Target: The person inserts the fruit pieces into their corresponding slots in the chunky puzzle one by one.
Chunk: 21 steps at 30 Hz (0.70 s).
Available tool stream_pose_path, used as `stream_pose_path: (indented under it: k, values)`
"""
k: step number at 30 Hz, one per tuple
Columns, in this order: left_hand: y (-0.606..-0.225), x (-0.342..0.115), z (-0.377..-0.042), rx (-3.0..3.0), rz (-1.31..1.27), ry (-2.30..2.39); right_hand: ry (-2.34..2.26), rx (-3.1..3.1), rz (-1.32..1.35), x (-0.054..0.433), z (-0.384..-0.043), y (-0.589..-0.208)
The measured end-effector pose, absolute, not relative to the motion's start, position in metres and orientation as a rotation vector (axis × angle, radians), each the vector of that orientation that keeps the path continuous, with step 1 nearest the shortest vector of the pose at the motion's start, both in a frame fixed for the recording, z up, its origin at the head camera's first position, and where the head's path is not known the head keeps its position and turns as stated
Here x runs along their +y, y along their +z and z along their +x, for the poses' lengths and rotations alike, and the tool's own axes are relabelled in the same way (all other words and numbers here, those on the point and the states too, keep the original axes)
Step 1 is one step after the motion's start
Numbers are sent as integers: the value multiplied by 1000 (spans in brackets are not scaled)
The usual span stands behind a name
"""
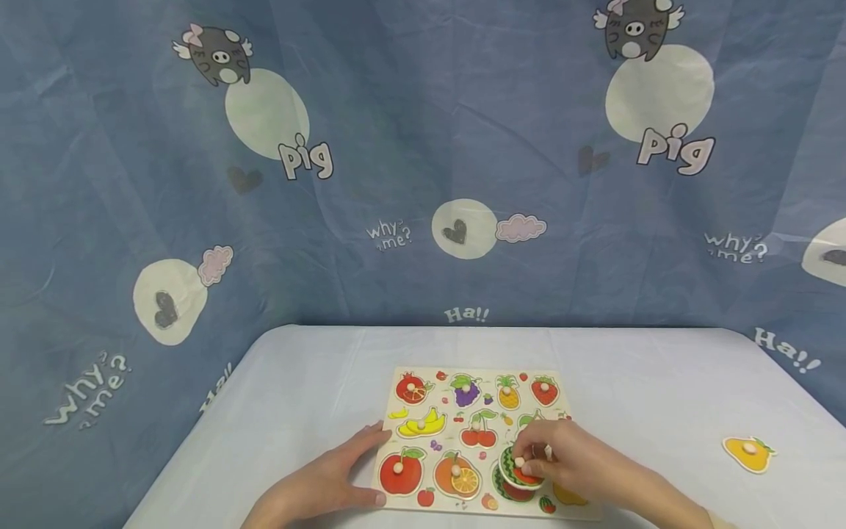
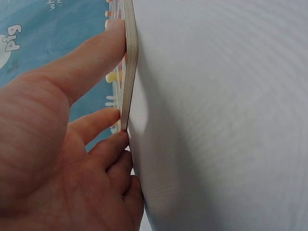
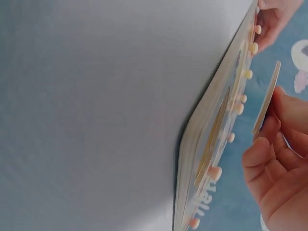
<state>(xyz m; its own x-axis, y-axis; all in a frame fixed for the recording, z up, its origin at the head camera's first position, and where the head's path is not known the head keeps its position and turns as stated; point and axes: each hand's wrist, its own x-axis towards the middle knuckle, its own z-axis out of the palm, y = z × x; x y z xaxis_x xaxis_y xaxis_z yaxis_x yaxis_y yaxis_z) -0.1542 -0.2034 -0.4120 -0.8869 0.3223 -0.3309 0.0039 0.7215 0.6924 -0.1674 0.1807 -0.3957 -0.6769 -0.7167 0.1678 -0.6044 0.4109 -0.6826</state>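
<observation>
A wooden fruit puzzle board with knobbed pieces lies on the white table. My left hand steadies its left side, thumb at the near corner and fingers along the edge. In the left wrist view the thumb and fingertips touch the board's edge. My right hand pinches a round watermelon piece by its knob, over the printed watermelon spot. The right wrist view shows this watermelon piece tilted and raised apart from the board. The right hand hides part of the board's right side.
A yellow, pear-shaped puzzle piece with a knob lies on the table right of the board. Behind the table hangs a blue curtain with pig prints. A yellow printed spot shows partly beneath the right hand.
</observation>
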Motion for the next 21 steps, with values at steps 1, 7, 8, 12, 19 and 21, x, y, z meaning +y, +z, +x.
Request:
stream_pose_path:
  k: [1,7,8,12,19,21]
  values:
    - [-412,-203,-154,2492,252,1003,-1110,2510,-1184,180,-167,-396]
    - [-412,-203,-154,2492,243,1000,-1086,2492,-1103,177,-167,-395]
    - [-412,-203,-154,2493,242,998,-1081,2488,-1076,176,-167,-395]
    - [-412,-203,-153,2493,246,998,-1048,2483,-995,174,-167,-394]
    - [-410,-203,-153,2496,237,992,-1030,2485,-982,170,-167,-395]
    - [-410,-202,-153,2499,238,988,-1027,2487,-1006,170,-168,-396]
